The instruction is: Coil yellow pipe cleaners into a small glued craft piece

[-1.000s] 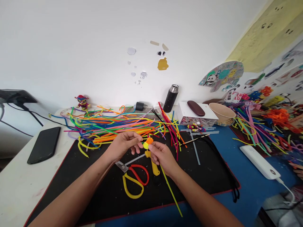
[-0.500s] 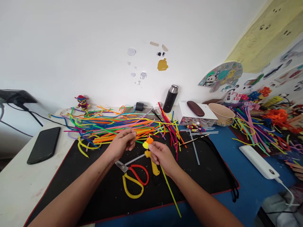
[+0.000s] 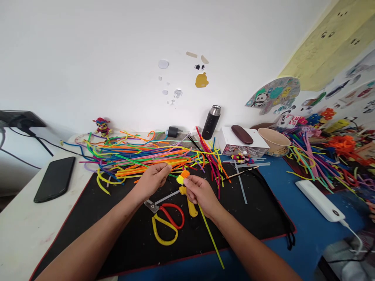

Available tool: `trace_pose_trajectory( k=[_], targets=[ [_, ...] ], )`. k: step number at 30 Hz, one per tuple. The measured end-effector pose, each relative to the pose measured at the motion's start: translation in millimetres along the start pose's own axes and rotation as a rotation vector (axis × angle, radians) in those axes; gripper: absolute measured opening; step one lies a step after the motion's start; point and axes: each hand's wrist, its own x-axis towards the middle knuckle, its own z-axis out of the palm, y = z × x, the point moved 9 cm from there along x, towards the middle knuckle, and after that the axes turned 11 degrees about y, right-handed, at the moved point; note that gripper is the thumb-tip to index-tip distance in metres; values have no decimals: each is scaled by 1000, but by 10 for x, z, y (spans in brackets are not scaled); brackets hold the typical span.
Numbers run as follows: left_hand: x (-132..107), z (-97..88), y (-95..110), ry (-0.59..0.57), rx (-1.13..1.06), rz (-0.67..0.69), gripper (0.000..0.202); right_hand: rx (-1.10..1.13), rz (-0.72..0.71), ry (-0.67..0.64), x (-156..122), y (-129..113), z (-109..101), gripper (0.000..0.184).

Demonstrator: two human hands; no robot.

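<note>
My right hand pinches a small yellow and orange pipe-cleaner piece above the black mat. A long lime-green stem trails from that hand toward me. My left hand is closed in a pinch just left of the piece, holding a thin green strand that runs to it. Red and yellow scissors lie on the mat under my hands, beside a yellow tool.
A heap of coloured pipe cleaners lies behind my hands. A black phone rests at the left, a black flask, a white box and a paper cup at the back, a white power strip at the right.
My left hand drew back a little to the left from the piece and stays pinched. My right hand has kept still with the piece.
</note>
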Motion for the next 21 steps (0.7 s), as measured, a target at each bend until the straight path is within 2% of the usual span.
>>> trace_pose_trajectory(
  k=[3,8,14,21],
  targets=[
    [-12,-25,86,32,37,48,56,-4,-1,3,-2,-8,-3,44],
    [-117,-29,299,80,126,202,36,-9,-10,26,19,-12,-35,43],
    [-253,61,347,68,421,290,27,2,-8,51,15,-24,-64,45],
    [-273,81,403,81,475,393,18,10,-4,44,3,-32,-49,44]
  ],
)
